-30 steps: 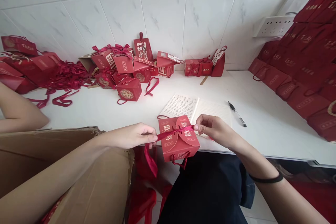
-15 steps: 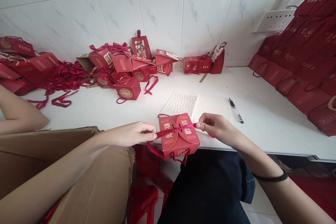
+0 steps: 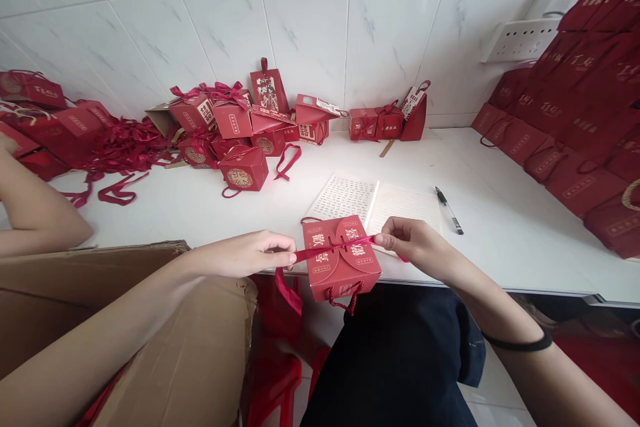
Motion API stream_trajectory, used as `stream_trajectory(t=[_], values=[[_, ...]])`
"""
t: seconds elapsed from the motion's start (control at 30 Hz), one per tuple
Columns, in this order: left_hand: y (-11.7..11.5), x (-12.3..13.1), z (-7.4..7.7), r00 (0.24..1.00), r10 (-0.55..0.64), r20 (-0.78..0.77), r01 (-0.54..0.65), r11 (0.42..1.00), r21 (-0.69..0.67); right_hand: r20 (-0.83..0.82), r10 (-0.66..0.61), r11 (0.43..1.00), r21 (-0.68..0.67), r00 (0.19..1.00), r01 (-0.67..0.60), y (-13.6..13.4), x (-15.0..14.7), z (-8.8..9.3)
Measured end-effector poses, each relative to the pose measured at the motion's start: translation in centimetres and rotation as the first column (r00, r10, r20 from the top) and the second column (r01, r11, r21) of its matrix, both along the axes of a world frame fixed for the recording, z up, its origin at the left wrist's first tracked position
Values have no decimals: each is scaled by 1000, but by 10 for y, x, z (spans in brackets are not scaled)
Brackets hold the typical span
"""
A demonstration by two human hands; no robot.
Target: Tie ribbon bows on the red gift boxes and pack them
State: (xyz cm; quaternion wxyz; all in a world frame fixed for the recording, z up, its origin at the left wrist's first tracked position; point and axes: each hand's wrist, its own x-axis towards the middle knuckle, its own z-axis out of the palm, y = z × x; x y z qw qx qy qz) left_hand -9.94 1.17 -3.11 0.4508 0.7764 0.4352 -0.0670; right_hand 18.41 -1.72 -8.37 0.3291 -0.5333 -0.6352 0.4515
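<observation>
A red gift box with gold lettering and twisted cord handles sits at the table's front edge, partly over an open notebook. A dark red ribbon crosses its top, drawn taut from side to side and gathered at the middle flaps. My left hand, left of the box, pinches one end between thumb and fingers; the loose tail hangs below it. On the other side my right hand is closed on the opposite end, a short tail showing under the fingers.
A black pen lies right of the notebook. Red boxes and a heap of ribbons line the wall. Stacked red boxes stand at right. An open cardboard carton is at left, with another person's arm behind it.
My left hand has drawn slightly left, and the ribbon's left tail now hangs free of the box corner. My right hand has barely moved. The other person's arm at left has shifted.
</observation>
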Motion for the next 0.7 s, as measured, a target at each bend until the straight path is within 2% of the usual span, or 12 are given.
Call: stream_trajectory(t=[0.4, 0.6, 0.7], values=[[1, 3, 0, 1000, 29, -4, -29, 999, 24, -26, 4, 1000, -2, 1000, -4, -4, 3, 0], [1, 11, -5, 984, 80, 158, -93, 992, 80, -112, 21, 999, -44, 993, -26, -6, 2, -5], [-1, 20, -4, 964, 127, 234, -130, 991, -1, -114, -16, 998, -67, 993, 9, -9, 8, -4]])
